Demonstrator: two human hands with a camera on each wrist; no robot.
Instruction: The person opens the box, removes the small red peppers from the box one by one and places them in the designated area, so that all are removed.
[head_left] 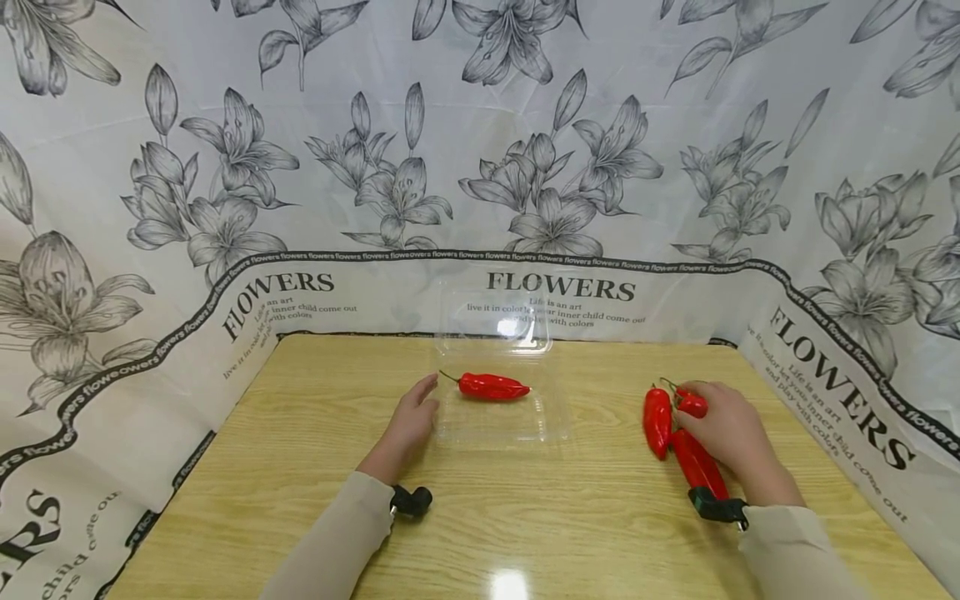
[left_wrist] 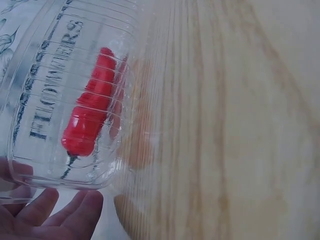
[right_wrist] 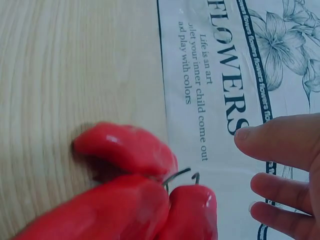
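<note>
A clear plastic clamshell box (head_left: pixel 491 429) lies with its lid raised at the back. Inside sits one red chili pepper (head_left: pixel 493 387), its green stem toward the left. My left hand (head_left: pixel 412 417) is at the box's left end, fingers extended; in the left wrist view its fingertips (left_wrist: pixel 90 200) meet the rim. On the right, three red peppers lie bunched: a left one (head_left: pixel 657 422), a front one (head_left: pixel 697 462) and another (head_left: pixel 692 406) partly covered by my hand. My right hand (head_left: pixel 723 421) hovers over them. Its thumb and fingers are spread apart from the peppers (right_wrist: pixel 125 150) in the right wrist view.
The wooden table (head_left: pixel 585 517) carries everything. A white flower-printed cloth (head_left: pixel 390 300) stands as a wall behind it and along both sides, close beyond my right hand. Dark wrist mounts (head_left: pixel 411 502) sit on both sleeves.
</note>
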